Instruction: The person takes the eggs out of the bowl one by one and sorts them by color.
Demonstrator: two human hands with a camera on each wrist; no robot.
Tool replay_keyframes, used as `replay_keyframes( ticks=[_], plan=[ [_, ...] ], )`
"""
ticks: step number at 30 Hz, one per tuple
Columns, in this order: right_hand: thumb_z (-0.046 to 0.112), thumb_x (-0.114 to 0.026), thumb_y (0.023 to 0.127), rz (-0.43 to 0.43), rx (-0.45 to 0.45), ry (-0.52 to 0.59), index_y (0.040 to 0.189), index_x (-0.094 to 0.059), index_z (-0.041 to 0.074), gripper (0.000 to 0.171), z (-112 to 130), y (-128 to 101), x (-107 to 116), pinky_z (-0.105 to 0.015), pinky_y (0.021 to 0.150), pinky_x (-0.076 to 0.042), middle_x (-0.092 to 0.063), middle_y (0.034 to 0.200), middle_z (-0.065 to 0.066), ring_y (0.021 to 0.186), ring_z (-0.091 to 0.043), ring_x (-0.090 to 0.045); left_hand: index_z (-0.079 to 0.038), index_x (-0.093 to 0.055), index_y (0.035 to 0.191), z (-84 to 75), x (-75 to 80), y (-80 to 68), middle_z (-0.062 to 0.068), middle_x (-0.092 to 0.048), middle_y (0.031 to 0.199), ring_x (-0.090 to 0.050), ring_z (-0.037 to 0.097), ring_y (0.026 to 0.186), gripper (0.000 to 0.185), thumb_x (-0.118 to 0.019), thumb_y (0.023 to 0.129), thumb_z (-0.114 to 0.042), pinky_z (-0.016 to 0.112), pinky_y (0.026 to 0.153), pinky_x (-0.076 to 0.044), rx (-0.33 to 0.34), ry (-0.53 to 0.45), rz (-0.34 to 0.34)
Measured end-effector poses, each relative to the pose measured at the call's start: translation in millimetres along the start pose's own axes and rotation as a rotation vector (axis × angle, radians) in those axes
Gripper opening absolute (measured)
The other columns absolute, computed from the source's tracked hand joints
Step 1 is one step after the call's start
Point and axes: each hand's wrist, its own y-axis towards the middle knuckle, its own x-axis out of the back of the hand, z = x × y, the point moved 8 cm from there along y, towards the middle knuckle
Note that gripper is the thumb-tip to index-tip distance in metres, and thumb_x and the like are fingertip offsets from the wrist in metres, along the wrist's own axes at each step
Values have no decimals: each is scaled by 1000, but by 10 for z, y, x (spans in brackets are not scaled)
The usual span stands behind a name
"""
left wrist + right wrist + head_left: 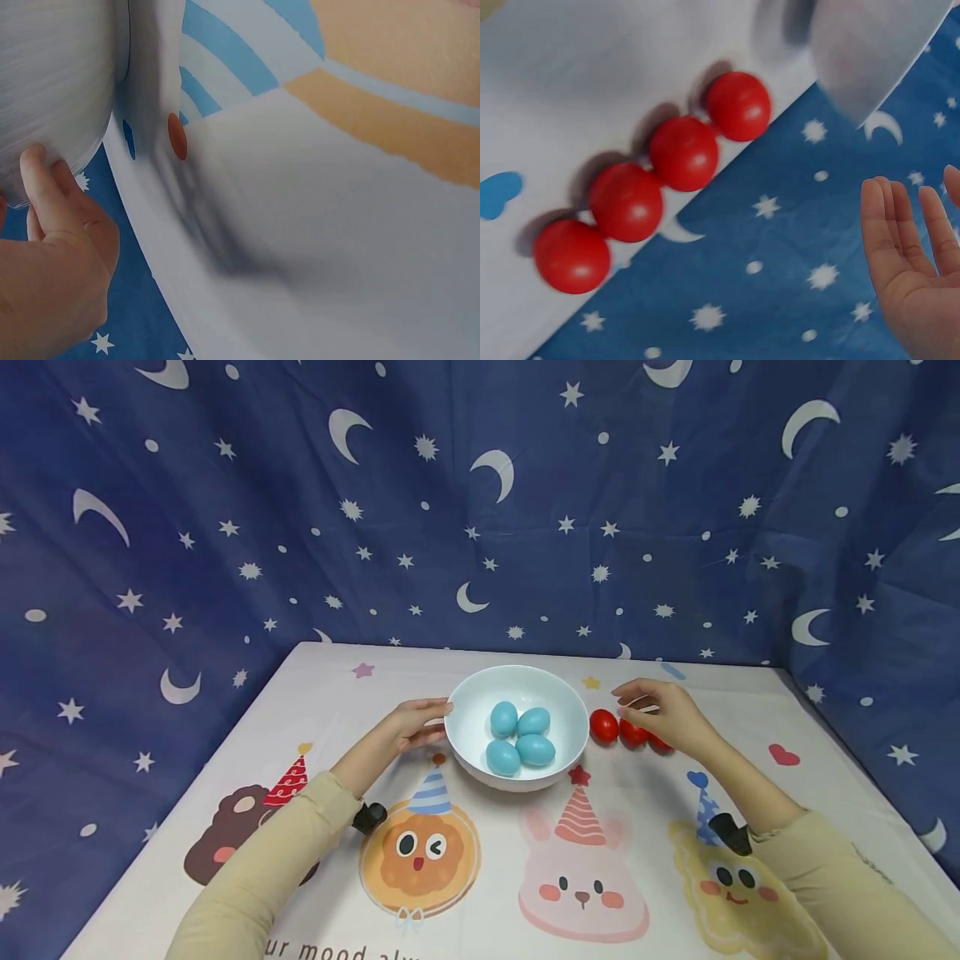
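The white bowl (517, 727) sits mid-table toward the far edge, holding 4 blue eggs (521, 737). The left hand (408, 727) rests against the bowl's left wall, its fingers (41, 176) straight and together, touching the side without curling round it. Just right of the bowl, 4 red balls (682, 152) lie in a touching row. The right hand (667, 714) hovers over them, fingers (900, 225) relaxed, slightly apart, holding nothing.

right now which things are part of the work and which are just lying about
In the work:
- white bowl, left hand touching its side
- red balls, right hand over them

Just there:
- blue eggs in the bowl
- printed tablecloth
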Motion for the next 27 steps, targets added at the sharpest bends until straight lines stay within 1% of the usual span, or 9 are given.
replay_keyframes(
  ticks=[6,10,12,13,17,19,20,23,27],
  plan=[
    [5,-66,86,37,68,27,114,-62,-2,29,299,11,-148,-44,83,-61,-65,108,-23,98,-36,-64,-10,-44,140,11,28,-11,16,-50,135,-63,5,69,50,-59,94,-21,14,67,-60,-3,-5,-4],
    [3,-67,85,56,98,27,112,-63,-2,28,437,31,-237,-36,76,-63,-65,108,-21,95,-33,-65,-9,-45,140,18,21,-9,11,-55,120,-61,6,72,49,-59,94,-20,14,68,-60,1,-15,-8],
    [3,-67,85,76,111,35,112,-64,-2,28,503,52,-288,-33,68,-64,-66,107,-21,92,-31,-65,-9,-45,140,11,16,-2,7,-55,112,-61,7,73,49,-59,94,-19,14,69,-60,-5,-23,-5],
    [3,-67,84,86,122,34,111,-64,-2,28,535,63,-320,-31,67,-64,-66,107,-20,92,-30,-65,-9,-45,140,13,15,2,6,-55,108,-61,7,73,49,-59,94,-19,14,69,-60,-8,-27,-5],
    [3,-68,84,132,175,30,108,-65,-1,25,663,113,-456,-33,72,-63,-66,106,-18,91,-27,-64,-7,-44,140,17,13,10,5,-56,104,-61,7,72,49,-58,94,-18,15,70,-60,-14,-34,1],
    [3,-69,83,149,193,22,107,-66,-2,24,711,137,-513,-35,79,-62,-66,106,-18,92,-27,-64,-8,-45,140,24,15,12,5,-56,104,-61,7,71,49,-59,94,-17,15,70,-60,-4,-44,-6],
    [3,-69,83,163,199,20,107,-65,-2,25,729,149,-543,-36,80,-62,-66,107,-19,92,-27,-64,-8,-45,140,25,15,12,5,-56,104,-61,7,71,49,-59,94,-17,15,70,-60,1,-48,-8],
    [3,-70,82,208,197,10,108,-65,-4,27,755,189,-634,-36,78,-62,-66,109,-19,93,-30,-63,-10,-46,139,31,19,13,5,-56,104,-62,7,70,49,-61,93,-17,15,69,-60,15,-63,-20],
    [5,-70,83,269,184,-20,112,-64,-3,31,754,248,-766,-34,79,-62,-65,108,-19,96,-32,-63,-10,-46,139,24,17,14,5,-56,103,-62,7,70,50,-61,93,-18,15,68,-60,15,-63,-21]
  ],
)
